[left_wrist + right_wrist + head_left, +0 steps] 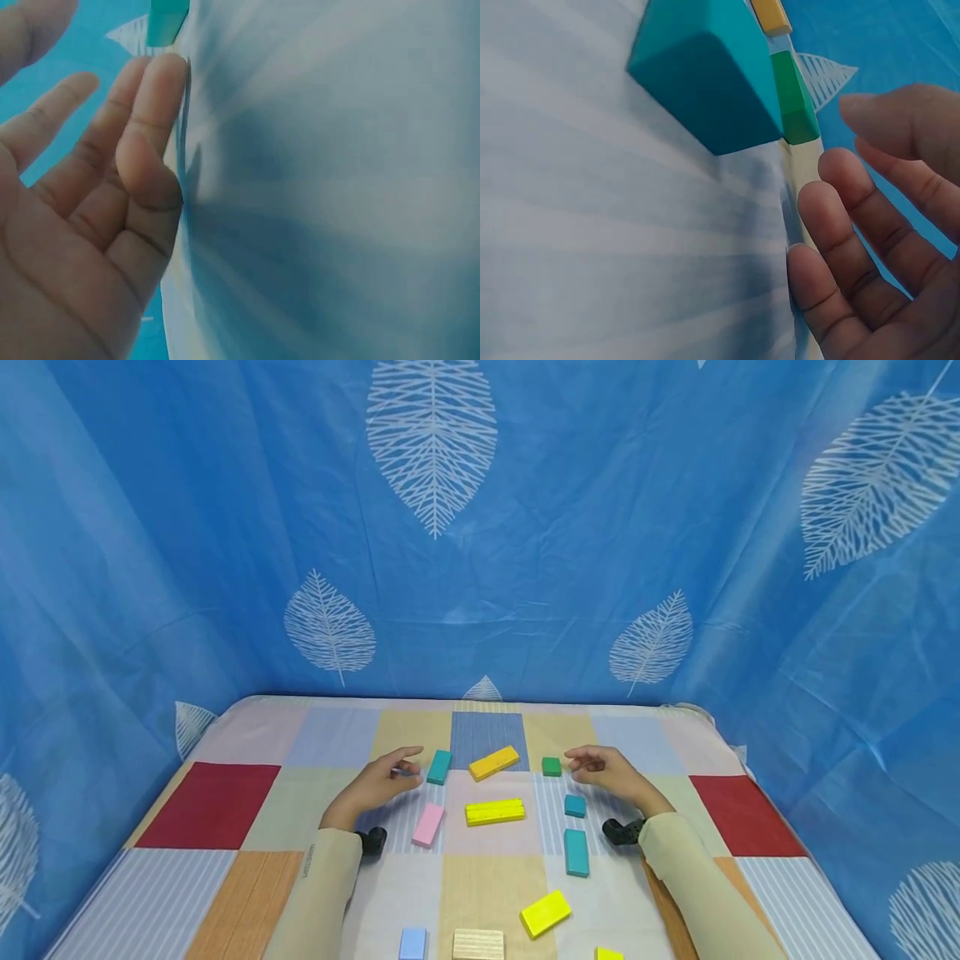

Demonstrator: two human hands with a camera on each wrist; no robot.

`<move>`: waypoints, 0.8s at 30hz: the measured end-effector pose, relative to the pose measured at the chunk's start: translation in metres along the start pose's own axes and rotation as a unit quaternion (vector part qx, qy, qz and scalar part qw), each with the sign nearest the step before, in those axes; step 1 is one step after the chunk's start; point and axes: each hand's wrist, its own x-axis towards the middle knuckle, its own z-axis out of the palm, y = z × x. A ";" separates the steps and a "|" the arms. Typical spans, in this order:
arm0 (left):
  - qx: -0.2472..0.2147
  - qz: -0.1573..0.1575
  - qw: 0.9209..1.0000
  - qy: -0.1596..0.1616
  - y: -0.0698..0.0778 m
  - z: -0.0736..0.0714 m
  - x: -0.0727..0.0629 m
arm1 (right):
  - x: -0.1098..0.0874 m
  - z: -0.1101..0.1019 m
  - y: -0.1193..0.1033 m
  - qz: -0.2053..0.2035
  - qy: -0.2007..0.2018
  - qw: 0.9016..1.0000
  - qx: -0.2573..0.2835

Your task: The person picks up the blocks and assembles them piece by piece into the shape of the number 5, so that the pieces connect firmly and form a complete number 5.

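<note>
My left hand [382, 782] hovers at the left with loosely bent fingers and nothing in them. Just right of its fingertips lies a teal block [439, 767], and a pink block [428, 825] lies nearer to me. My right hand [606, 769] holds nothing; its fingers are relaxed beside a small green block [551, 767]. In the right wrist view a gap shows between the fingers and that green block [795, 101]. Closer to the wrist sit a small teal block [575, 806] and a longer teal block [577, 852].
Between the hands lie an orange-yellow block [494, 763] and a yellow ridged block [495, 812]. Nearer to me are a yellow block [546, 914], a wooden ridged block [478, 945], a light blue block [412, 944] and another yellow piece [608, 954]. A blue curtain [480, 568] surrounds the patchwork-covered table [210, 806].
</note>
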 end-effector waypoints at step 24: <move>0.053 -0.109 0.986 -0.118 0.018 -0.013 0.040 | 0.027 0.004 -0.014 0.013 -0.020 0.999 -0.037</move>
